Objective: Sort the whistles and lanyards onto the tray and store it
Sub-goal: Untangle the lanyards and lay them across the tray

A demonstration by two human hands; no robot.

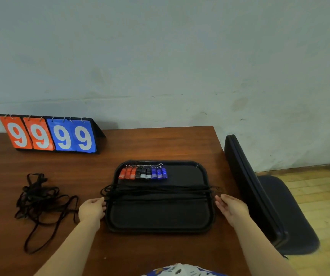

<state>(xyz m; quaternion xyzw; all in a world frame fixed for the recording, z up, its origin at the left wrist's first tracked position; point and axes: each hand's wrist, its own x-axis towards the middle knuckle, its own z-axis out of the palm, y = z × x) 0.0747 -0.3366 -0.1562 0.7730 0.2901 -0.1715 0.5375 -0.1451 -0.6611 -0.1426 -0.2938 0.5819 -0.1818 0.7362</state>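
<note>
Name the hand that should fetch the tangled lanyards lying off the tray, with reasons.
Left, likely. The left hand sits at the left rim of the tray, nearest the tangled lanyards on the table; the right hand is past its right rim.

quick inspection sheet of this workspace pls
surface: brown wooden table
job's things: black tray holds whistles in a row, red, black, blue, at its far edge; lanyards stretched across its middle; a tangle of more lies left of it on the table
clutter: scoreboard reading 9999, far left
grippers: left hand and right hand open, flanking the tray by the lanyard ends
cables: nothing seen
surroundings: dark chair on the right, pale wall, wood floor
</note>
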